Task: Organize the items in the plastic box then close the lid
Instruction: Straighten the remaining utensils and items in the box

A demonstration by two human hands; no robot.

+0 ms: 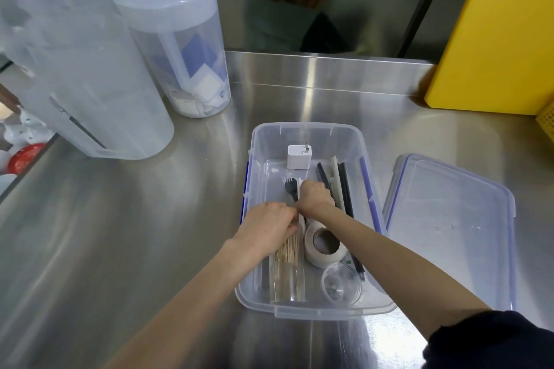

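Observation:
A clear plastic box point(305, 130) with blue latches stands open on the steel counter. Both hands reach into it. My right hand point(316, 196) is closed around wrapped plastic cutlery, with a black fork point(290, 186) poking out beyond the knuckles. My left hand point(266, 226) grips the near end of the same white cutlery, just above a clear tube of wooden toothpicks point(286, 266). Also inside lie a white charger plug point(299, 156), black and white straws point(341, 183), a roll of tape point(325, 244) and a small clear cup point(341, 283). The lid point(449, 219) lies to the right.
Two large translucent lidded pitchers point(81, 69) point(177, 39) stand at the back left. A yellow board point(497, 30) leans at the back right, with a yellow basket point(547, 120) beside it. The counter's left edge drops off to crockery point(25, 156) below.

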